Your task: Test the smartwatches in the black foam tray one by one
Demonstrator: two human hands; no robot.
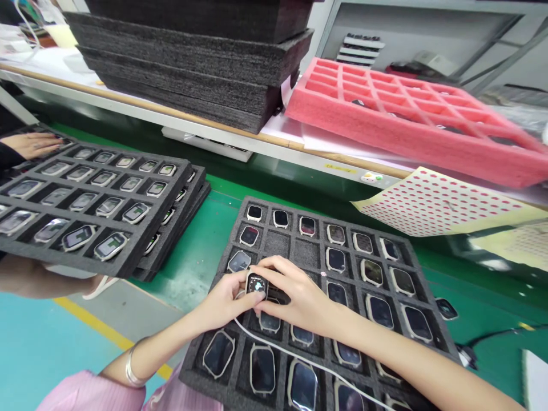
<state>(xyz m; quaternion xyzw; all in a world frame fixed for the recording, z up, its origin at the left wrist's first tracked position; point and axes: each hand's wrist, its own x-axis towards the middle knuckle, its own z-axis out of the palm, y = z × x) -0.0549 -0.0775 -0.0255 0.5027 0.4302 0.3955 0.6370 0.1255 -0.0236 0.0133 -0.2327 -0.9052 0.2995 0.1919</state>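
Observation:
Both hands meet over a dark foam tray that holds several watch faces in square pockets. A small smartwatch with a lit dial is pinched between them. My left hand grips its left side, thumb near the lower edge of the screen. From the right, my right hand wraps round it, fingers over the top and side. Something dark shows under the right fingers, too hidden to make out. A white cable runs from beside the watch down across the tray. Two pockets behind the hands hold no watch.
Stacked foam trays of watches stand at the left, by another person's hand. Black foam and a pink foam tray sit on the shelf. A dotted sticker sheet hangs over its edge. One watch lies right of the tray.

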